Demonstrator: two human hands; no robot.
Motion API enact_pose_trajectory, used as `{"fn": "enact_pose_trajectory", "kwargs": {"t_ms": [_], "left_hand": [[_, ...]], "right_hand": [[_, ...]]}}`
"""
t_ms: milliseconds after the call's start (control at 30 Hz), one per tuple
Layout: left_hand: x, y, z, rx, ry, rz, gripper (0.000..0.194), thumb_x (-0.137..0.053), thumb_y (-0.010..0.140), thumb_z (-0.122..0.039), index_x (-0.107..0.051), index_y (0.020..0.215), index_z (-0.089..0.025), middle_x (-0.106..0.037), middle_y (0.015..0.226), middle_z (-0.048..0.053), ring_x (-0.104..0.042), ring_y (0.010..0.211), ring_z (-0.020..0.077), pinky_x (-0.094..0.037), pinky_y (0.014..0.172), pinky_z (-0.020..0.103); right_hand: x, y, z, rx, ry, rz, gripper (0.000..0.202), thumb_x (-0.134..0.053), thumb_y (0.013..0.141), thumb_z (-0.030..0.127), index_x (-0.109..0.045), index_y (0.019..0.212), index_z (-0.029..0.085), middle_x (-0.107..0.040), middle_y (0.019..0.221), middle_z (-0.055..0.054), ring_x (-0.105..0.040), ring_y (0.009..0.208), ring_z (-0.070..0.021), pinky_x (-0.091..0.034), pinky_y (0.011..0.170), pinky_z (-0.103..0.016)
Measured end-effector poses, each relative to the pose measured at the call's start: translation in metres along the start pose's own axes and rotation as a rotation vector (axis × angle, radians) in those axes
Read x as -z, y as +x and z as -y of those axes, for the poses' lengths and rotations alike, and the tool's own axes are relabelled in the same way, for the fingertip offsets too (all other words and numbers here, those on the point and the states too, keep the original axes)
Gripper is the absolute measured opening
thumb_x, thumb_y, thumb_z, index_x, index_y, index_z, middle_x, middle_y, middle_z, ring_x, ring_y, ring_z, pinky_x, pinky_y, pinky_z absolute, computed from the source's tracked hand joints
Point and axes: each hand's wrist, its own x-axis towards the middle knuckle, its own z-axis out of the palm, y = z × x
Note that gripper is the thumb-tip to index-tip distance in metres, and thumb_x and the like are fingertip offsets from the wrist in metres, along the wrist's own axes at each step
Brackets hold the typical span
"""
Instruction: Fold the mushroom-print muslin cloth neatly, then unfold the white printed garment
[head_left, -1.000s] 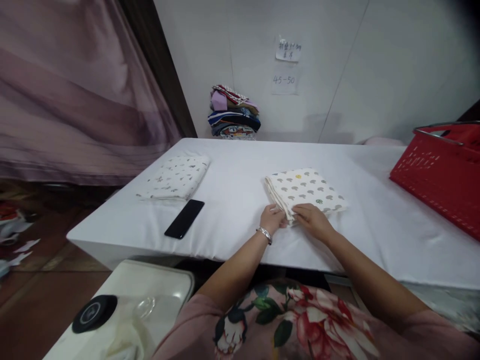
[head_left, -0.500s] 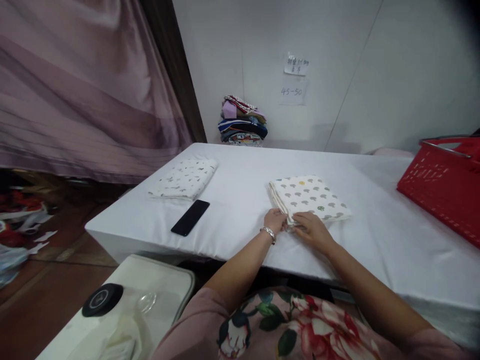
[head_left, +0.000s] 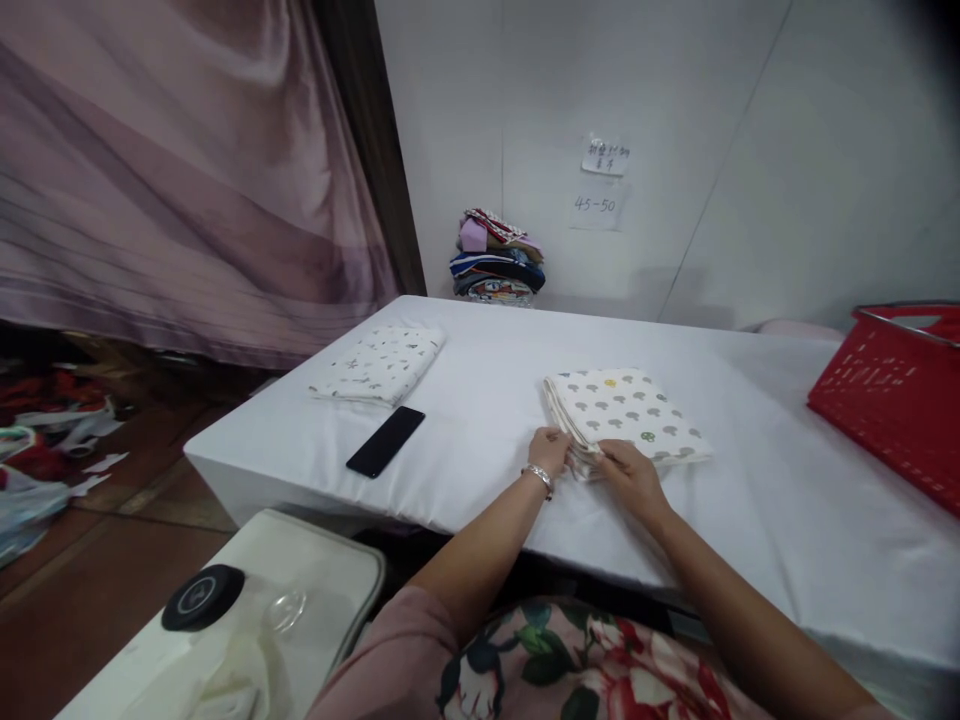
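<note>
A folded white cloth (head_left: 626,405) printed with grey mushroom shapes lies on the white-covered table (head_left: 480,400) in front of me. At its near left corner, my left hand (head_left: 550,452) pinches the layered edge, a silver bracelet on the wrist. Close beside it, my right hand (head_left: 628,472) grips the cloth's near edge with thumb and fingers. The fingertips of both hands are partly hidden by the folds. Farther left lies a second folded white cloth (head_left: 382,365) with small dark prints, and a black phone (head_left: 386,442) rests in front of it.
On the table's right stands a red plastic basket (head_left: 892,400). A stack of folded fabrics (head_left: 497,262) sits behind the table by the wall. To my lower left, a white surface (head_left: 300,545) holds a round black object (head_left: 202,597). A pink curtain (head_left: 187,180) hangs at left.
The near left corner of the mushroom cloth is lifted slightly, its layers showing more. My right hand's fingers have drawn in from lying on the cloth to pinching its edge. The view has shifted slightly.
</note>
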Motion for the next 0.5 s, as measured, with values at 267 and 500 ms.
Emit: {"fn": "enact_pose_trajectory", "kwargs": {"t_ms": [267,500], "left_hand": [[0.007,0.017,-0.017,-0.359,0.41,-0.043,0.012,-0.059,0.076,-0.024,-0.067,0.071,-0.017,-0.069,0.077,0.002,-0.062,0.076,0.0142,-0.045,0.07,0.023],[0.005,0.026,-0.029,-0.288,0.607,0.024,0.041,-0.052,0.08,-0.05,-0.068,0.062,-0.017,-0.068,0.068,0.006,-0.063,0.073,0.0189,-0.042,0.062,0.024]], "right_hand": [[-0.007,-0.006,-0.012,0.077,-0.06,-0.032,0.022,-0.052,0.085,0.036,-0.067,0.097,0.025,-0.069,0.099,-0.006,-0.06,0.094,-0.0226,-0.048,0.085,-0.039],[-0.009,-0.007,-0.011,0.102,-0.056,-0.036,0.022,-0.052,0.086,0.034,-0.068,0.098,0.025,-0.069,0.1,-0.005,-0.061,0.093,-0.0219,-0.048,0.083,-0.039]]}}
